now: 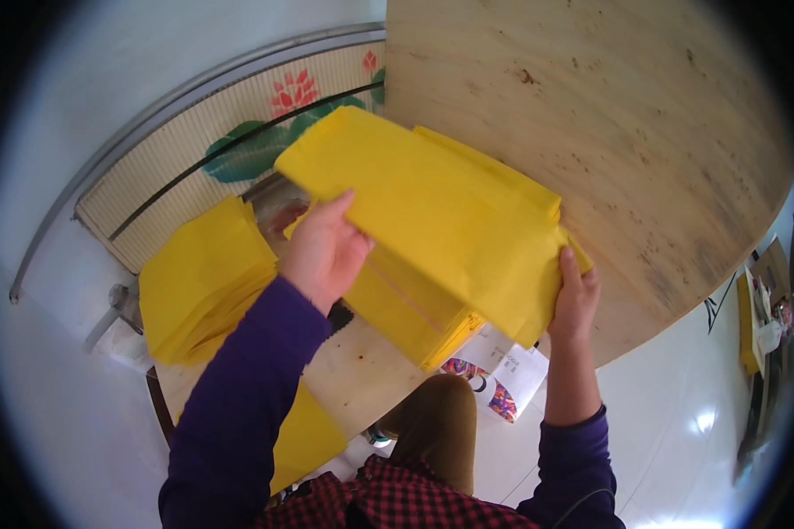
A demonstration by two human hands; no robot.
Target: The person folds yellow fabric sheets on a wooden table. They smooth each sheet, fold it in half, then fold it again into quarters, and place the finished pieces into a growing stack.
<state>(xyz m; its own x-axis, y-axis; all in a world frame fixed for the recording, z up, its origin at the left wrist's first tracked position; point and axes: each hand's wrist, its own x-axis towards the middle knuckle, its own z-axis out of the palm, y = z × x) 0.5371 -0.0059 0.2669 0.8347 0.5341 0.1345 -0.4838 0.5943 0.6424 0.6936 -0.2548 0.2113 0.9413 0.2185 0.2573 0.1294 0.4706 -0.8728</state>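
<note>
A folded yellow sheet [432, 212], of paper or thin cloth, is held up in front of me, slanting down to the right. My right hand [575, 295] grips its right end, thumb on the near side and the other fingers mostly hidden behind. At its lower left edge, my left hand [325, 251] has closed fingers on the sheet; part of them is out of sight. Below the sheet lies a thick stack of yellow sheets [393, 309], partly covered by it. Another yellow stack [203, 278] rests farther left, beyond my left sleeve.
A wooden tabletop [362, 366] bears the stacks. Beyond rises a large rounded wooden board [609, 106]. A slatted panel painted with flowers [168, 189] lines the back left. Near my knee stands a white box [516, 379]; more yellow material [309, 436] hangs at lower left.
</note>
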